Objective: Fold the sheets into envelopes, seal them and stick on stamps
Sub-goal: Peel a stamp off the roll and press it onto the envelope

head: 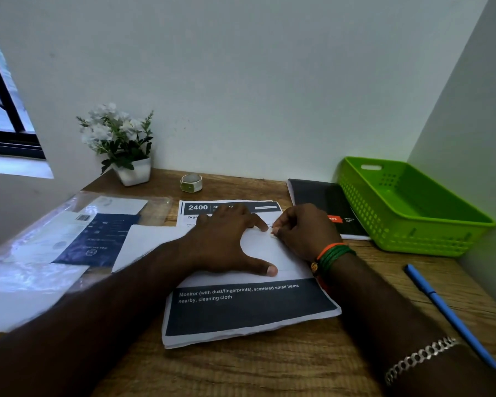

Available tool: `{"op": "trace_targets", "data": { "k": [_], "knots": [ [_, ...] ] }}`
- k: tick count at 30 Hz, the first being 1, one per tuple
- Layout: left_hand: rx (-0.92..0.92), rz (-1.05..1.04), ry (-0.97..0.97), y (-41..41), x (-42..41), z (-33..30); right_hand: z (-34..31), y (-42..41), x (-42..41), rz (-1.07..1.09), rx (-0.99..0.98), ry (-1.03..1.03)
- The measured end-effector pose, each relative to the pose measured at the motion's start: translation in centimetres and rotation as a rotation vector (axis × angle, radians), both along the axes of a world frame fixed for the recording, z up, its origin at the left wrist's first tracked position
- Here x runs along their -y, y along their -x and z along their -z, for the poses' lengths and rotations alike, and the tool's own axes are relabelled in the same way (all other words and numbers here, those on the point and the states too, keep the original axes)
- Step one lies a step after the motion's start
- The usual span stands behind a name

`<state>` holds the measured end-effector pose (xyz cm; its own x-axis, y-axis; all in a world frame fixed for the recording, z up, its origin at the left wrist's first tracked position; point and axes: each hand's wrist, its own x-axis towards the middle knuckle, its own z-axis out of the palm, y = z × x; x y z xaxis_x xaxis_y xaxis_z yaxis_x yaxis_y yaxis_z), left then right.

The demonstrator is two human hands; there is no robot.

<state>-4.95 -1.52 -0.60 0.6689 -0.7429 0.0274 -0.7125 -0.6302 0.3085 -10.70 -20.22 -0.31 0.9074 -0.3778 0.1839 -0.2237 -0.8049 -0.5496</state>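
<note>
The right hand [304, 230] has its fingertips pinched together on the far right corner of a white sheet [265, 253]; the left hand [226, 245] lies flat on that sheet, fingers spread. The sheet rests on a printed paper stack [249, 310] at mid-desk [269, 368]. Right of the stack lie a blue pen [447, 310] and a green basket [407, 207]; left of it, a plastic sleeve [55, 239]

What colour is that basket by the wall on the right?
Bright lime green. The basket shows clearly in the head view, its sides perforated with small holes.
</note>
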Motion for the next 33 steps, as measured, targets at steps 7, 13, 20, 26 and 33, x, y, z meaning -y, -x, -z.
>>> {"op": "trace_targets", "data": {
  "k": [7,13,20,26,33],
  "knots": [
    [0.013,0.011,-0.029,-0.2,-0.1,0.2,-0.1,0.4,0.0,0.019,0.043,-0.045],
    [-0.003,0.019,-0.082,-0.6,0.1,0.4,-1.0,0.3,1.7,0.041,0.136,-0.224],
    [-0.003,0.009,-0.092,-0.6,0.1,0.3,-1.8,0.9,2.3,-0.158,0.116,-0.008],
    [0.009,0.007,-0.096,-0.4,0.2,0.2,-1.2,0.8,1.6,-0.255,-0.044,0.108],
    [-0.007,-0.006,-0.086,-0.3,0.4,0.3,-1.2,0.8,1.5,-0.214,-0.050,0.079]
  ]
}}
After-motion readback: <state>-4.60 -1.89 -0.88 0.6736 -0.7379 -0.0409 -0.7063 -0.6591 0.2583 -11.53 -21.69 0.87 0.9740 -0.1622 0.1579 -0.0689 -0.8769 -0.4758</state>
